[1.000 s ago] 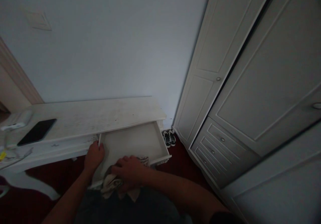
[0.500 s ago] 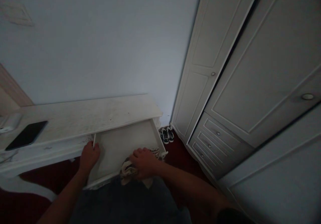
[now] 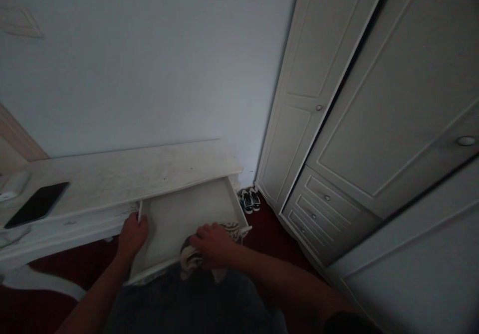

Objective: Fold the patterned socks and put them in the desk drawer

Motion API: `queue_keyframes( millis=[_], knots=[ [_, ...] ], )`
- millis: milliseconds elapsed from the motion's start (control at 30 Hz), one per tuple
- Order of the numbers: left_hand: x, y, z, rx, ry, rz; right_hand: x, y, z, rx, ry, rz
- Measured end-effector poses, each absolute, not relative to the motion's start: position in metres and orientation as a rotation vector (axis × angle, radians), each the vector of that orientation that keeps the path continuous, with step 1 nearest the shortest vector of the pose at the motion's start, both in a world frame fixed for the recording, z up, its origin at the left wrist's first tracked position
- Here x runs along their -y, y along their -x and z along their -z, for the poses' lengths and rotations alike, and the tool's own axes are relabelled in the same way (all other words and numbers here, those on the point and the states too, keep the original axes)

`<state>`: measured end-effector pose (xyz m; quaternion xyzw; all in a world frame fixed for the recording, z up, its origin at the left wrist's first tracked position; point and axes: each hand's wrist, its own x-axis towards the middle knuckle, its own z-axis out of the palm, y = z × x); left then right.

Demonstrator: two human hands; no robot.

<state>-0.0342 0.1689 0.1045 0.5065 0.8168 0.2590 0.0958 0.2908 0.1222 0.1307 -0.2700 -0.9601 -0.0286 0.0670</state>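
A white drawer (image 3: 179, 217) is pulled out of a white table (image 3: 149, 172) against the wall. My left hand (image 3: 133, 234) is closed on the drawer's left side wall, its fingers over the top edge. At the drawer's front edge, my right hand (image 3: 212, 244) is closed on a crumpled brown and beige patterned cloth (image 3: 190, 259), which drapes over that edge. Part of the cloth shows right of the hand, near the front corner. The drawer's visible inside is bare.
A black phone or tablet (image 3: 37, 204) lies on the table's left end beside a white object (image 3: 14, 185). Dark shoes with white parts (image 3: 249, 200) stand on the red floor past the drawer. White wardrobes (image 3: 292, 139) with small drawers rise on the right.
My right hand has shifted slightly left with the cloth, and more of the cloth shows to its right. My left hand keeps its place on the drawer side. The view has moved a little.
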Motion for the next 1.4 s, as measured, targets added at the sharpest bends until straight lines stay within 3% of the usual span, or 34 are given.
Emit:
queue_keyframes(
  millis=[233,567,700,833,1100,1400],
  knots=[
    [-0.173,0.034,-0.101,-2.418,-1.464,-0.85,-0.146,-0.378,-0.14,2.921,1.031,0.112],
    [-0.171,0.034,-0.098,-2.489,-1.501,-0.834,-0.09,-0.203,-0.131,2.72,0.923,0.109],
    [-0.17,0.033,-0.098,-2.502,-1.544,-0.805,-0.081,-0.178,-0.136,2.736,0.85,0.132],
    [-0.17,0.032,-0.097,-2.493,-1.594,-0.781,-0.099,-0.231,-0.141,2.843,0.773,0.14],
    [-0.173,0.031,-0.096,-2.475,-1.607,-0.762,-0.131,-0.399,-0.129,2.783,1.118,0.168],
    [-0.172,0.029,-0.099,-2.5,-1.591,-0.745,-0.127,-0.377,-0.12,2.753,1.156,0.164]
  ],
)
